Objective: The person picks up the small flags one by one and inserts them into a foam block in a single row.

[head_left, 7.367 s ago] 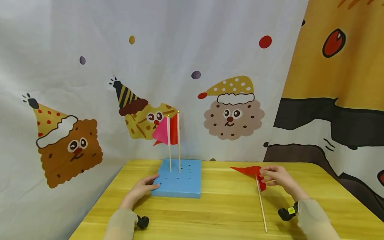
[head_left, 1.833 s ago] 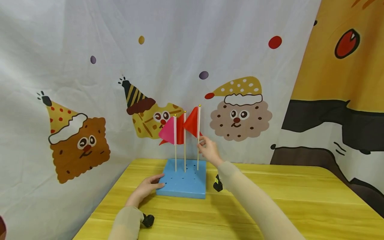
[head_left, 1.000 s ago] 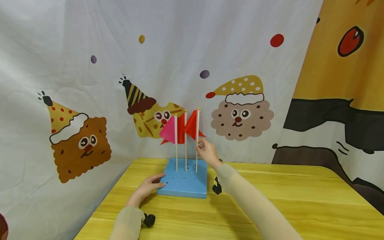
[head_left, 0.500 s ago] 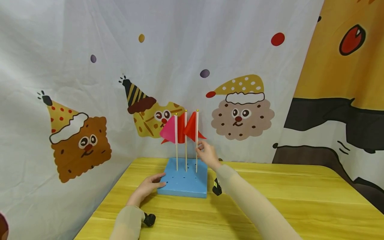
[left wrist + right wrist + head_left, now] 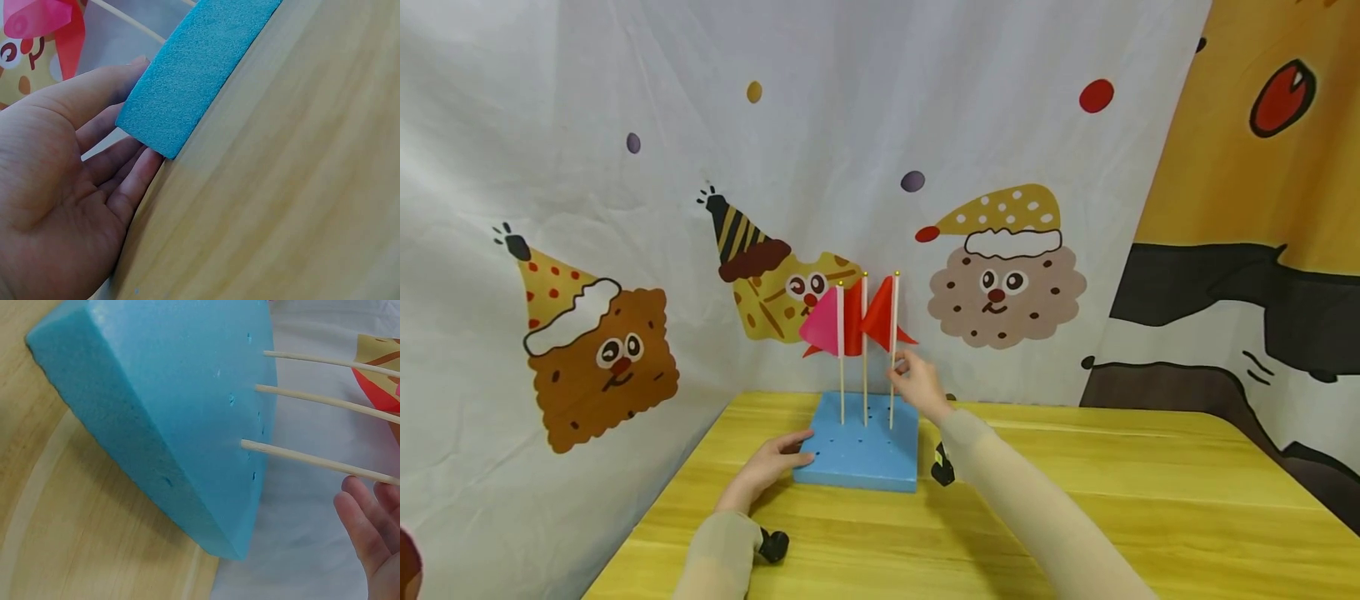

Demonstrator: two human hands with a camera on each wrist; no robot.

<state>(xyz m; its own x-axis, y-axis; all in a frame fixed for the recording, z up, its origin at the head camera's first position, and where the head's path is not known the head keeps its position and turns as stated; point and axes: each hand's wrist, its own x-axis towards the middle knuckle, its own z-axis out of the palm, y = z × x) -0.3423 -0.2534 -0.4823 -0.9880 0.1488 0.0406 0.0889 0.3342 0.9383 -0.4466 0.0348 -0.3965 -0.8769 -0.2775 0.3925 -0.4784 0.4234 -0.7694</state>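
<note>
A blue foam block (image 5: 868, 462) with small holes lies on the table. My left hand (image 5: 766, 468) holds its left edge, the thumb over the top face and the fingers at the side in the left wrist view. Standing in the block are a pink flag (image 5: 823, 323), a red flag (image 5: 853, 325) behind it, and a second red flag (image 5: 878, 317) on the right. My right hand (image 5: 921, 387) pinches the right red flag's wooden stick (image 5: 300, 455) below the cloth; its fingertips are partly cut off in the right wrist view.
The yellow wood-grain table (image 5: 1135, 500) extends to the right of the block. Close behind its far edge hangs a white curtain (image 5: 820, 125) printed with cartoon biscuits.
The right red flag, first lying on the table at right, now stands in the block. My right hand moved left with it. Lately it barely moves; the left hand keeps its place.
</note>
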